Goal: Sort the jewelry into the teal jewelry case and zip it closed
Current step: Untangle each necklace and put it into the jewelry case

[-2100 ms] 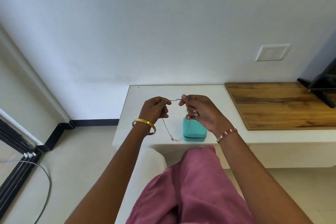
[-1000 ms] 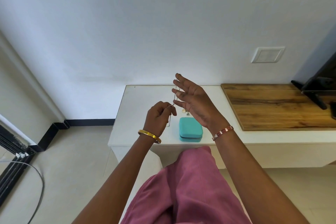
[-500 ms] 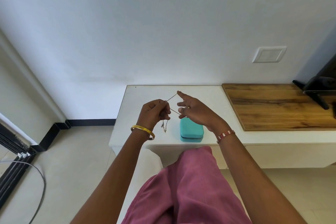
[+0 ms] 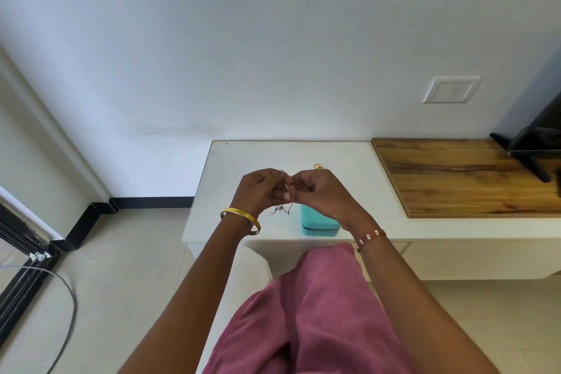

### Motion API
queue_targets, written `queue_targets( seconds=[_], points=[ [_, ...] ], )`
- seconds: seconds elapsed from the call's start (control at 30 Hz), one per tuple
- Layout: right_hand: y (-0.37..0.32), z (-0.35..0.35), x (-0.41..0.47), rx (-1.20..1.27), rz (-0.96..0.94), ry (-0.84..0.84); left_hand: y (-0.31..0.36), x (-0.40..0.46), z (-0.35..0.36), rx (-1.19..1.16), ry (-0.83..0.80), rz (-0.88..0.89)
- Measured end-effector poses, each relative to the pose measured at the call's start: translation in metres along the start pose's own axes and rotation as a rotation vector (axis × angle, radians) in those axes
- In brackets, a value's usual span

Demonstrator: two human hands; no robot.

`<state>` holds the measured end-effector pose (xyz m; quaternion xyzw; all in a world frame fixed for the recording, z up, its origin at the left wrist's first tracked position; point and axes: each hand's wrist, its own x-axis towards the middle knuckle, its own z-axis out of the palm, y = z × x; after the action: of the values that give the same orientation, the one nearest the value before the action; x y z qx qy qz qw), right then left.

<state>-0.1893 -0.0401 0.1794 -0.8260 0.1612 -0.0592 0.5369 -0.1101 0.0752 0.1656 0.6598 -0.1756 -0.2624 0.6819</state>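
Hands meet above the white table: left hand and right hand both pinch a thin chain, ends dangling below. Teal case sits zipped just under the right wrist, small gold bits behind.

White cabinet top: teal case, earrings

necklace mostly hidden in hands, TV cut off

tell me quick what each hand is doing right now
Left hand: fingers curled, pinching the thin necklace chain.
Right hand: fingers curled, pinching the same chain.
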Motion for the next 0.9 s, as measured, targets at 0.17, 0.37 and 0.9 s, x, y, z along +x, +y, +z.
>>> queue_targets(
  seconds=[0.17,0.37,0.9],
  points=[
    [0.003,0.004,0.004,-0.063,-0.040,0.093,0.001,0.000,-0.002,-0.011,0.023,-0.029],
    [0.005,0.008,0.004,-0.202,-0.084,0.173,0.003,0.001,-0.004,0.145,0.067,0.006],
    [0.007,0.022,-0.001,-0.385,-0.059,0.349,0.005,-0.005,-0.002,0.140,0.087,-0.074]
  ],
)
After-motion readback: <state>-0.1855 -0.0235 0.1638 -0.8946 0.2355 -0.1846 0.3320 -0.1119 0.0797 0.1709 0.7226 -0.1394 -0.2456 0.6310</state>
